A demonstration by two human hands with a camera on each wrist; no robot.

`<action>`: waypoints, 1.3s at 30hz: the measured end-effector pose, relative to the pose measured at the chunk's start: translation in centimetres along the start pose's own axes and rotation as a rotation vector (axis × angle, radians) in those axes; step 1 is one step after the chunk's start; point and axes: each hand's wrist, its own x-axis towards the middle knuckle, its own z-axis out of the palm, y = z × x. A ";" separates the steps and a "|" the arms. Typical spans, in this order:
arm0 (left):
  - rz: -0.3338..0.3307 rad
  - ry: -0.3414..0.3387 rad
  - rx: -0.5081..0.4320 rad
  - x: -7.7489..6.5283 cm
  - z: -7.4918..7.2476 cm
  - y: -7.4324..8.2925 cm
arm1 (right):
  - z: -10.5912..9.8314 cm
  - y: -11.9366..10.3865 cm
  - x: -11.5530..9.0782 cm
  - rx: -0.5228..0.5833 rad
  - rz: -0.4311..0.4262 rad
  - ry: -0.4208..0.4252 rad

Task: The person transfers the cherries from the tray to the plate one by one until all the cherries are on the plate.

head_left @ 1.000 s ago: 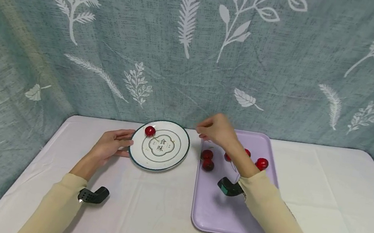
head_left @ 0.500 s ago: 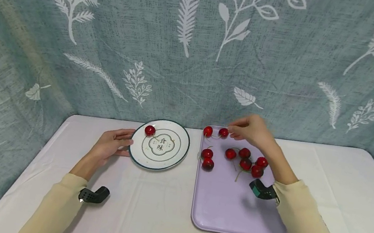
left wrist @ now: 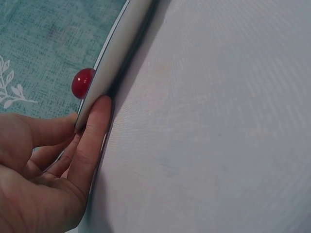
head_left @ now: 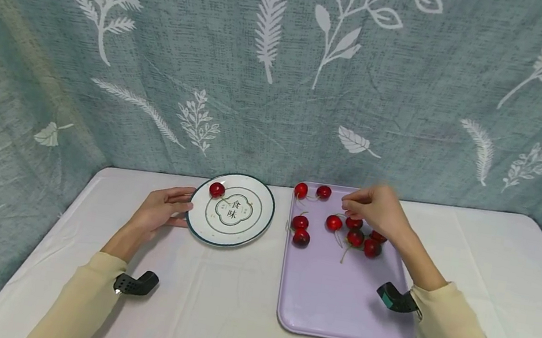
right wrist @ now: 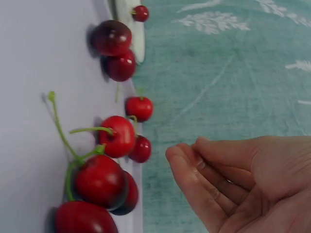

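A white plate with a dark rim lies on the table with one red cherry at its back left. My left hand rests against the plate's left rim with straight fingers, and that cherry shows beyond the rim. Several red cherries with green stems lie on the far half of a lilac tray. My right hand hovers just above this cluster. Its fingers are loosely bent and hold nothing, with the cherries close below them.
A white cloth covers the table, and a teal leaf-print curtain hangs right behind it. Two more cherries sit at the tray's back left corner. The tray's near half is bare.
My right hand has moved right from the tray's back left corner, then come down over the cherry cluster. The left hand and the plate have not moved.
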 end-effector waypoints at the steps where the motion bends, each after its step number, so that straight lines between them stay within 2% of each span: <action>1: -0.002 0.002 0.003 0.0 0.1 0.0 | 0.2 0.1 -0.1 -0.002 -0.002 0.003; 7: -0.016 0.016 0.013 0.1 0.2 0.0 | 0.9 0.1 -0.4 -0.001 0.000 0.036; 14: -0.018 0.021 0.014 0.3 0.0 -0.2 | 2.2 0.4 -1.6 -0.078 0.012 0.142; 20: -0.016 0.028 0.026 0.2 0.2 -0.2 | 3.0 0.6 -2.6 -0.082 0.081 0.109; 27: -0.013 0.034 0.016 0.2 0.1 -0.5 | 4.1 1.1 -3.4 -0.199 0.034 0.149; 34: -0.011 0.027 -0.013 0.1 0.2 -0.4 | 5.0 0.9 -3.4 -0.235 0.012 0.160; 39: -0.003 0.032 -0.005 0.1 0.3 -0.3 | 5.3 0.8 -3.2 -0.307 -0.010 0.168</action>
